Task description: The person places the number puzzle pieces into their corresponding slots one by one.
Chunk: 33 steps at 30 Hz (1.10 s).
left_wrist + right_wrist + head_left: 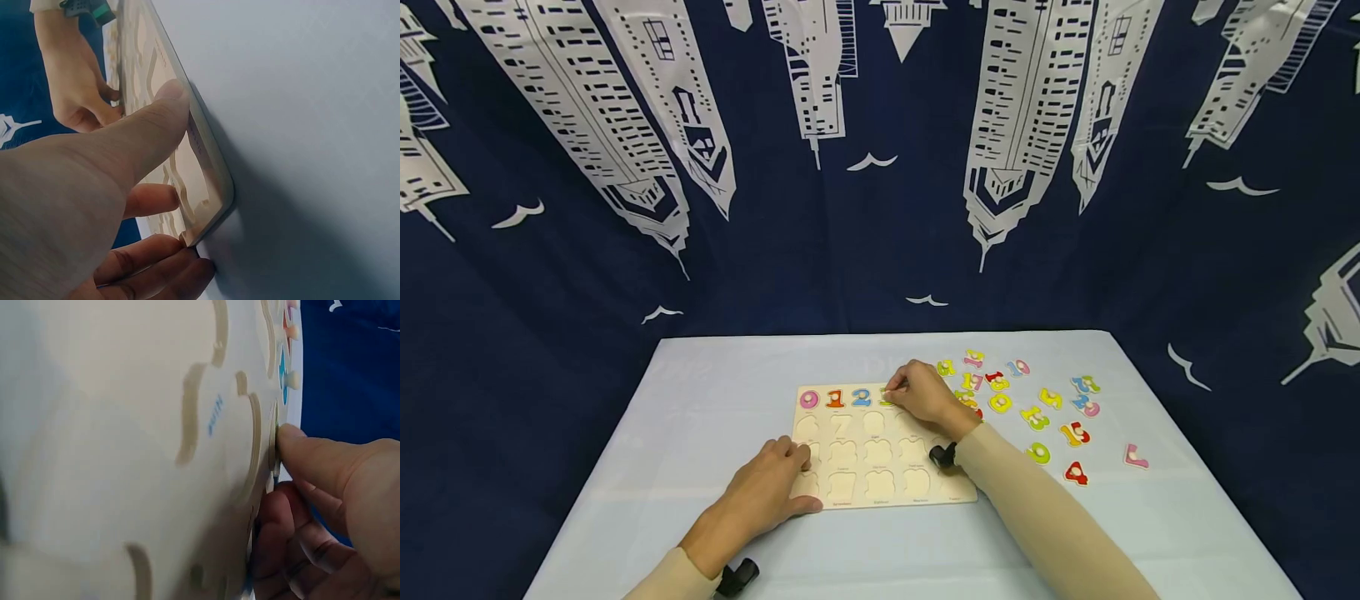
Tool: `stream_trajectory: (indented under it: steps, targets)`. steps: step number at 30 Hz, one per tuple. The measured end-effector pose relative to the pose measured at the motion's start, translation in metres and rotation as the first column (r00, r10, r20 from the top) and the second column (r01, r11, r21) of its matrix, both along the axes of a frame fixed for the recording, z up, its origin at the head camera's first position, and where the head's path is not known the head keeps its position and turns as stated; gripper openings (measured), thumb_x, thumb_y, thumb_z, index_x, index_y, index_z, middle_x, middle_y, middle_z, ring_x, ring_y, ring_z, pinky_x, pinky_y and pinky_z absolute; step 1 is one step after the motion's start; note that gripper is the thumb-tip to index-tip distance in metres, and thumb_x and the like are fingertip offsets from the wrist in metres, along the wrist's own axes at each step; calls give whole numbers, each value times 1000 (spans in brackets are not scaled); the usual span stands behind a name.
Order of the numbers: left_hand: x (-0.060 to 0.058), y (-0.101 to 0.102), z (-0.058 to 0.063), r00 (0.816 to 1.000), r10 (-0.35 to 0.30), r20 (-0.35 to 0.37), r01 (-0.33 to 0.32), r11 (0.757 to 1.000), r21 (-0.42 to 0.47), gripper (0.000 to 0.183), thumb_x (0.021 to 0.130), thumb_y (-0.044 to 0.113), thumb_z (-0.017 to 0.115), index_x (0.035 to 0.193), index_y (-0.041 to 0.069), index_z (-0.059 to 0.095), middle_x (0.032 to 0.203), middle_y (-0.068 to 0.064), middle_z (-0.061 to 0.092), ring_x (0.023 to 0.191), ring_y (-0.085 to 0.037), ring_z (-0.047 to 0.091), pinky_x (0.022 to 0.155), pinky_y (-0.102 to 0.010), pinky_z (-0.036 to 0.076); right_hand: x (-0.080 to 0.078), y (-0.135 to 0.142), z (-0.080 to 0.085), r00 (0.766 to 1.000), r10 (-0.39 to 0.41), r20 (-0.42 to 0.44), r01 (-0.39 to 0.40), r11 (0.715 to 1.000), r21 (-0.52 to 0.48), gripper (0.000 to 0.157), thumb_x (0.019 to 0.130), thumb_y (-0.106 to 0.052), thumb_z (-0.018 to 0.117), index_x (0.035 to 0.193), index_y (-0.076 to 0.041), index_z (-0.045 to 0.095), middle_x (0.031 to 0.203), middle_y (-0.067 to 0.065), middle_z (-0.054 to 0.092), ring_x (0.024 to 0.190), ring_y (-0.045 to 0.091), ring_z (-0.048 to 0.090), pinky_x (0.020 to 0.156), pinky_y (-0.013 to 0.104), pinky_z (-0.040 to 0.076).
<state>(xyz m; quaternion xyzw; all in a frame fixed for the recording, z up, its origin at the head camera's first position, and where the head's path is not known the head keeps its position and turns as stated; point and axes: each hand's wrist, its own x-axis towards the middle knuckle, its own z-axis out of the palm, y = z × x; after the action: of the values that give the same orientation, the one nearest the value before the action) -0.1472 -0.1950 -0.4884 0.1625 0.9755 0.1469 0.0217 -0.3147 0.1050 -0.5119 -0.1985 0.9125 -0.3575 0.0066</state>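
A wooden number puzzle board (895, 492) lies on the table, with the 0 (808, 400), 1 (835, 399) and 2 (861, 397) pieces seated in its top row. My right hand (931, 396) pinches a green number piece (886, 398) at the slot right of the 2; its fingers hide most of the piece. In the right wrist view, thumb and fingers of the right hand (331, 500) meet at the board's far edge. My left hand (763, 483) holds the board's near left corner. The left thumb (150, 125) lies on the near edge, other fingers along the left side.
Loose number pieces lie scattered right of the board, among them a red 4 (1076, 473), a green 0 (1037, 453) and a pink 7 (1136, 456). The white table (715, 400) meets a dark blue patterned cloth (850, 250) behind it.
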Motion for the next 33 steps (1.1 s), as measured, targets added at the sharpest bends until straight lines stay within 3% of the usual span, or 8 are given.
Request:
stream_trajectory:
  steps: [4,11,16,21,25,33]
  targets:
    - [0,1,1,1000,3,8,-3,1000,-9,55,83,46,106,115,13,74,105,0,63,97,-16,54,83,-41,59,-4,-1,-8,1000,-3,-31,4,999,34,6,99,-16,92,96,-16,87,101,4,72,92,18,64,87,36,57]
    - [1,3,3,1000,12,21,-12,1000,-9,55,84,45,106,116,13,74,104,0,63,97,-16,53,83,-41,58,5,-9,9,998,-63,25,60,993,106,8,100,-18,93,97,-16,86,106,5,74,98,20,66,96,44,59]
    - [1,3,3,1000,17,21,-17,1000,-9,59,85,45,105,123,11,76,110,-3,66,100,-18,57,86,-44,61,8,-8,11,999,-50,18,47,989,138,8,100,-17,93,105,-15,86,112,5,75,104,20,68,102,44,61]
    - [1,3,1,1000,16,26,-16,1000,-9,61,86,45,105,126,10,76,113,-4,67,103,-19,58,89,-46,62,13,2,15,1000,-23,15,21,990,143,21,98,-13,95,117,-12,86,116,8,77,109,24,71,106,47,62]
    - [1,3,1,1000,14,25,-14,1000,-7,60,85,45,105,125,10,76,112,-4,67,103,-19,58,89,-46,62,22,16,20,1000,-17,25,14,993,117,23,99,-12,92,121,-11,86,117,9,78,108,24,72,103,46,62]
    - [1,1,0,999,17,27,-17,1000,-1,59,86,47,104,123,11,75,113,-3,67,102,-18,56,88,-45,62,46,70,33,999,-51,17,49,993,110,23,101,-12,89,124,-9,86,126,11,81,89,17,66,80,32,56]
